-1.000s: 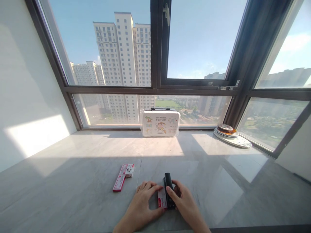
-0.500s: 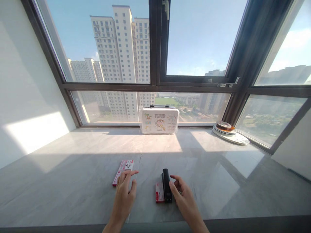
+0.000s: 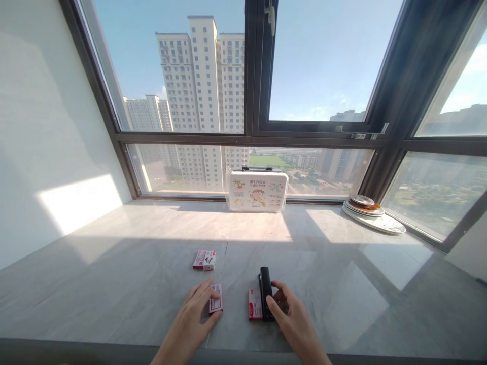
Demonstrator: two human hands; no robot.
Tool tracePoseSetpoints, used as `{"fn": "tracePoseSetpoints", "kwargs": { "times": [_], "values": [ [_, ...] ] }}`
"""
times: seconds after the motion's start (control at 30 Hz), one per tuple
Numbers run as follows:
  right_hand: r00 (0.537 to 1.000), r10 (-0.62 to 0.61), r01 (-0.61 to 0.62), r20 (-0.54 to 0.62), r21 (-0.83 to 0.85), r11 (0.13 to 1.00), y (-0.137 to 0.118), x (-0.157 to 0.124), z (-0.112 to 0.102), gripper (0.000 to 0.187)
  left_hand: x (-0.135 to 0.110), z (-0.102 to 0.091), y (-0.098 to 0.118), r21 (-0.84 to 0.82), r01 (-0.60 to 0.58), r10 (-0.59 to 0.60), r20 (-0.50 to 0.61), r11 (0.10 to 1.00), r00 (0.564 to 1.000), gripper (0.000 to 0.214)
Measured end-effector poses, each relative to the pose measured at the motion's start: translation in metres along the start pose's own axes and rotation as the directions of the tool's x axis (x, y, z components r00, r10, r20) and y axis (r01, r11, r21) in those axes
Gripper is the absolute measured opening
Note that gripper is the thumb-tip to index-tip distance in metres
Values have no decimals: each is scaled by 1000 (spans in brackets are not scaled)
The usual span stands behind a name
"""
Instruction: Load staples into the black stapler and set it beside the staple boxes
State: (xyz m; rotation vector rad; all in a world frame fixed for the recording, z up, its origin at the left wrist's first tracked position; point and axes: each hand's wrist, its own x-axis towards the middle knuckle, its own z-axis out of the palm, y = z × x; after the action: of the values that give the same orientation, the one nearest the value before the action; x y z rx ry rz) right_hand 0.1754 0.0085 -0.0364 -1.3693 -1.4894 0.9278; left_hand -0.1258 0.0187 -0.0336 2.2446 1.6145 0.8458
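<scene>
A black stapler lies on the grey stone sill, with a small red staple box flat against its left side. My right hand rests beside the stapler, index finger touching its near right edge, other fingers curled. My left hand lies on the sill with fingers around a second red-and-white staple box, thumb under its near end. A third small red-and-white box sits a little farther back, apart from both hands.
A white illustrated case stands against the window at the back middle. A stack of plates sits at the back right. The white wall closes the left side; the sill's front edge runs just below my wrists.
My left hand left the stapler, reached to the boxes on the left, and pulled one red-and-white box back toward me. My right hand stayed by the stapler.
</scene>
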Motion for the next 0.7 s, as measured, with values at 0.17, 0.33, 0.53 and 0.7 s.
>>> {"fn": "tracePoseSetpoints", "kwargs": {
  "times": [0.17, 0.33, 0.53, 0.7],
  "values": [
    [1000, 1, -1, -13, 6, 1000, -1, 1, 2, 50, 23, -6, 46, -128, 4, 6, 72, 992, 997, 38],
    [1000, 1, 0, -25, 20, 1000, 1, 2, 3, 54, 36, 15, 77, -260, -50, 90, 146, 964, 985, 60],
    [1000, 23, -23, -10, 31, 999, 2, 3, 3, 58, 43, 34, 82, -276, -63, 119, 191, 959, 974, 82],
    [1000, 18, -18, 11, -1, 1000, 4, 5, 5, 54, 43, 36, 80, -227, -77, 128, 221, 971, 967, 97]
  ]
}}
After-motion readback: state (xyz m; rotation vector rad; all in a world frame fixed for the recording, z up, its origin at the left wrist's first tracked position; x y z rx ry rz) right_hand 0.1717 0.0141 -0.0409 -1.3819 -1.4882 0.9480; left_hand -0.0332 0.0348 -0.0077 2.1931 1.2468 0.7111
